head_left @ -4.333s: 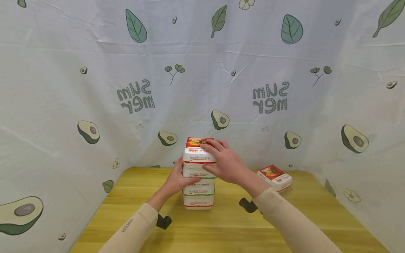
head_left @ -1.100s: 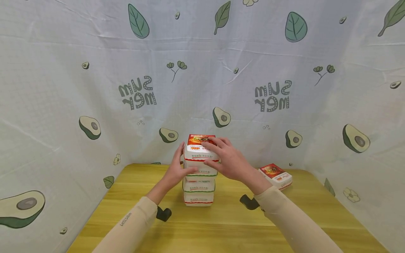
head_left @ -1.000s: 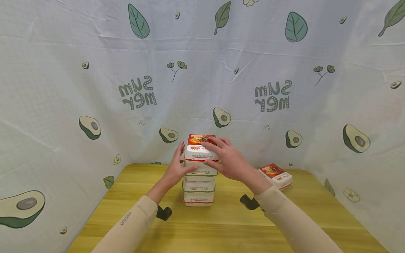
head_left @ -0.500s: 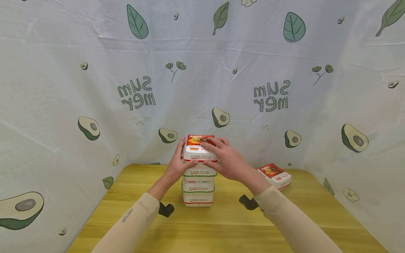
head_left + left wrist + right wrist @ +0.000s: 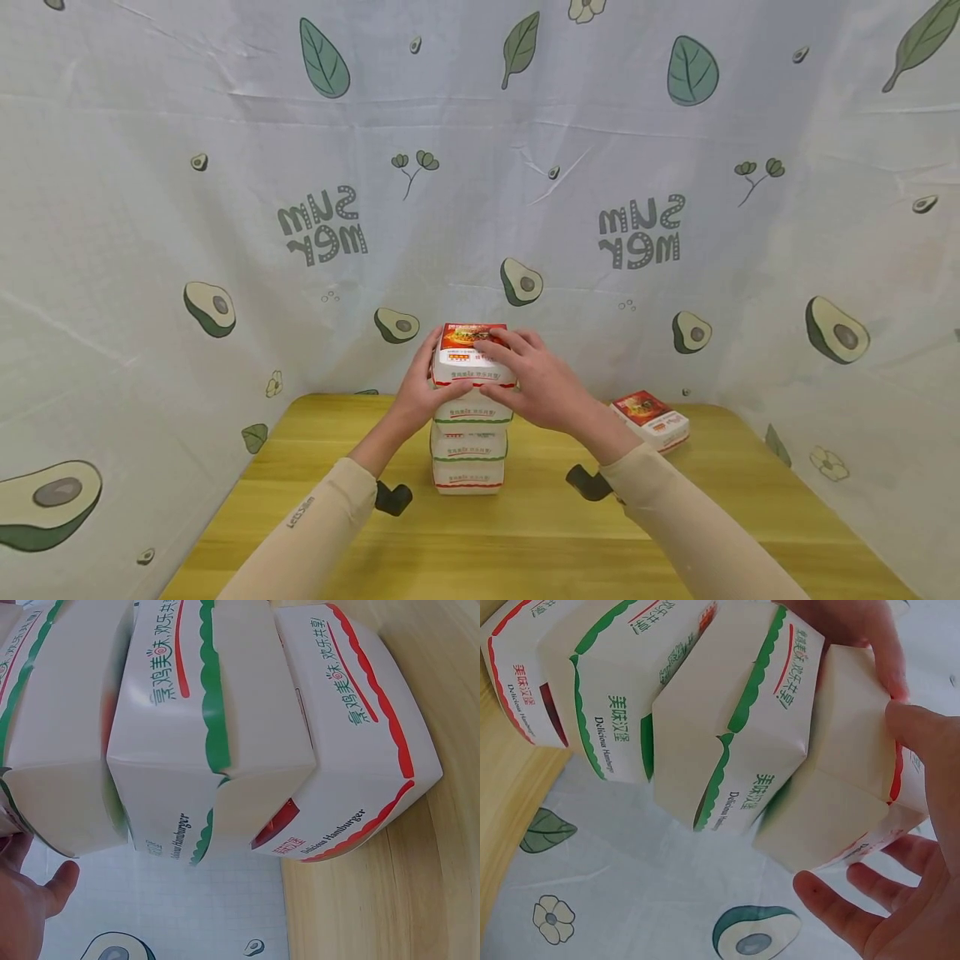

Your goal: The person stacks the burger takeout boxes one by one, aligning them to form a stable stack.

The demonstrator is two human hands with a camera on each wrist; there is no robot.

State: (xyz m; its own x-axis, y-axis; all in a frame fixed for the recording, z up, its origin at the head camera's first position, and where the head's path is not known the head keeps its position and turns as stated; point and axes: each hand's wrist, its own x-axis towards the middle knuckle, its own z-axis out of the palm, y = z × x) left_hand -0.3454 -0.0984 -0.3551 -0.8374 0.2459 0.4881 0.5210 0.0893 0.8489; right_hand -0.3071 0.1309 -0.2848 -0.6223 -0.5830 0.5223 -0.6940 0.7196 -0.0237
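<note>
Several white hamburger boxes point(image 5: 468, 450) with green or red scalloped trims stand stacked on the table, slightly uneven. The topmost hamburger box point(image 5: 471, 358) has a red lid picture and sits on the others. My left hand point(image 5: 417, 390) holds that top box from its left side, thumb along the lower front edge. On the right, my right hand point(image 5: 546, 385) grips the same box, fingers over the lid and thumb at the front lower edge. In the right wrist view the two thumbs nearly meet at the top box point(image 5: 840, 772). The left wrist view shows mainly the lower boxes point(image 5: 172, 735).
Another hamburger box point(image 5: 651, 419) lies alone at the back right of the wooden table point(image 5: 525, 550). A printed cloth point(image 5: 465, 225) hangs right behind the table. Black wrist-worn pieces point(image 5: 393, 498) stick out beneath both forearms.
My left hand has moved up the stack, from the lower boxes to the top box, and its thumb now lies at that box's lower edge. The right hand stays almost where it was.
</note>
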